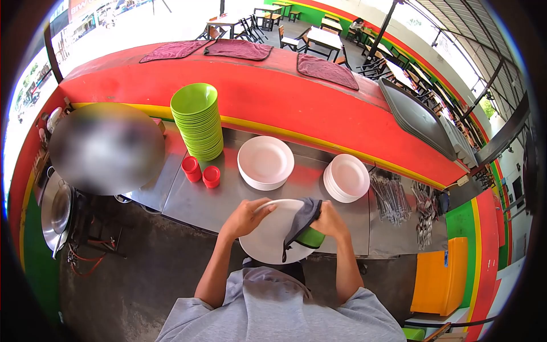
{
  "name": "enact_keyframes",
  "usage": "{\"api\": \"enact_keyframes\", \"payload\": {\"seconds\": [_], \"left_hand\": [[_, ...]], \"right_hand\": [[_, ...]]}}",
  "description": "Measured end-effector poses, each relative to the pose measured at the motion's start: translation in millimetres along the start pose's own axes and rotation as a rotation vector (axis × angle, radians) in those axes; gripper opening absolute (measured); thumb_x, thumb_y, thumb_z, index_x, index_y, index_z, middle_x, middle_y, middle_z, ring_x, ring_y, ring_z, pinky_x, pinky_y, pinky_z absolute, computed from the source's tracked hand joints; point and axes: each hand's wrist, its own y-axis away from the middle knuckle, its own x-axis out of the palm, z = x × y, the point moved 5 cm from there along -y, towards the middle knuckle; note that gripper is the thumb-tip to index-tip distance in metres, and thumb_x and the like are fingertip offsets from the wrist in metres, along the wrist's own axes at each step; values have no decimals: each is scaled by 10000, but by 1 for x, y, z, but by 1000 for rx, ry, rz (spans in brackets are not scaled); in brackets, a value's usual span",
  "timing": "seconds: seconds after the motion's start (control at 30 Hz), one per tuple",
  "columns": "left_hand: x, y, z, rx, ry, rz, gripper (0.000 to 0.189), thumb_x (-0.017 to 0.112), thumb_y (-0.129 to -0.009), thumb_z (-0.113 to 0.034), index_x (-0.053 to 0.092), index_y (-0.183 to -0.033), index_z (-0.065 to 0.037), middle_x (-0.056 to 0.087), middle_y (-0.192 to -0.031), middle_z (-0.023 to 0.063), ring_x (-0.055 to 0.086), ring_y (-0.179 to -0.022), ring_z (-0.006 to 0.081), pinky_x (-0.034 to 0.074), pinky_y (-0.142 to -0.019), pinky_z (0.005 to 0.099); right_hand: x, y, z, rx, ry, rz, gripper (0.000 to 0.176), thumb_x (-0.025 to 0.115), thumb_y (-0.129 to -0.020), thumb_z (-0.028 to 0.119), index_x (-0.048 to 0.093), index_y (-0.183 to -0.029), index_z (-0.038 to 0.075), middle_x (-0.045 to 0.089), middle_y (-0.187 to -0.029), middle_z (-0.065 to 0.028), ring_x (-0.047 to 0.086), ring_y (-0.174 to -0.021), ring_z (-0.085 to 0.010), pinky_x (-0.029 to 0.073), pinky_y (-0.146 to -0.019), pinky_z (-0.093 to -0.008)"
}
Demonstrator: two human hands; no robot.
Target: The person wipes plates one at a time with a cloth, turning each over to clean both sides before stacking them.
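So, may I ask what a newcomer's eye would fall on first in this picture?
Probably the tall stack of green bowls, left of centre on the steel counter, in front of the long red wall. Next, below centre, the person's hands: the left hand grips a white dish, the right hand a dark grey cloth.

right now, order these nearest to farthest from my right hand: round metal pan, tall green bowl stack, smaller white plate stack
1. Smaller white plate stack: just beyond right hand
2. Tall green bowl stack: left
3. Round metal pan: far left
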Motion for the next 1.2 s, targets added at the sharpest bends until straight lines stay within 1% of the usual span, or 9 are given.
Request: {"api": "enact_keyframes", "payload": {"seconds": [0.13,0.2,0.27,0.4,0.5,0.6,0.73,0.93,1.2], "left_hand": [[13,-1,-12,184,-127,74,220,637,-979,-235,712,-1045,-40,571,-672,238,541,-587,405,450,-566,424],[18,-2,-20,246,-171,84,173,645,-966,-205,723,-1028,-64,562,-660,245,525,-601,440,447,-558,442],[19,-1,-21,214,-207,106,168,644,-966,-196,727,-1036,-68,563,-660,240,536,-599,436,449,-557,442],[13,0,-21,180,-121,81,179,641,-966,-185,727,-1053,-54,561,-665,242,528,-567,416,448,-548,432],[6,5,-12,175,-90,-30,197,624,-982,-178,714,-1042,-13,546,-638,223,519,-502,321,434,-533,392],[-2,8,-2,128,44,-153,217,628,-991,-192,698,-1020,11,416,-569,150,418,-473,179,379,-490,332],[-12,12,4,93,64,-273,265,610,-1011,-214,694,-1009,38,346,-583,70,359,-543,73,320,-484,295],[-9,16,28,56,157,-430,331,597,-1029,-266,690,-1004,51,399,-605,-36,356,-594,40,280,-506,266],[6,22,46,-17,442,-742,402,559,-1053,-305,589,-803,8,360,-687,-107,280,-651,19,199,-549,241]], "right_hand": [[14,-7,17,-113,167,78,318,731,-732,93,697,-1039,16,691,-891,-228,629,-782,-429,537,-721,-400],[20,-11,27,-111,131,55,289,760,-698,126,674,-919,-39,648,-859,-268,609,-822,-458,524,-714,-435],[18,-11,45,-86,126,66,305,782,-686,157,670,-866,-63,633,-849,-287,599,-850,-473,521,-718,-450],[15,-10,38,-23,74,42,318,777,-715,134,695,-970,-36,661,-896,-274,629,-861,-454,533,-741,-424],[9,-9,37,-92,-111,-74,336,762,-746,86,701,-1062,-9,698,-941,-245,685,-864,-401,541,-757,-398],[0,-5,32,-94,-183,-151,345,751,-770,37,698,-1110,8,732,-968,-197,719,-874,-315,546,-771,-378],[2,0,16,-85,-220,-294,322,758,-794,26,693,-1108,-2,746,-983,-139,713,-880,-215,544,-778,-362],[17,12,-17,17,-311,-471,245,737,-824,12,688,-1060,-35,730,-951,-81,663,-869,-139,521,-796,-308],[49,22,-45,175,-763,-766,199,735,-883,44,684,-1049,-53,713,-981,-58,639,-891,-118,504,-815,-285]]}}
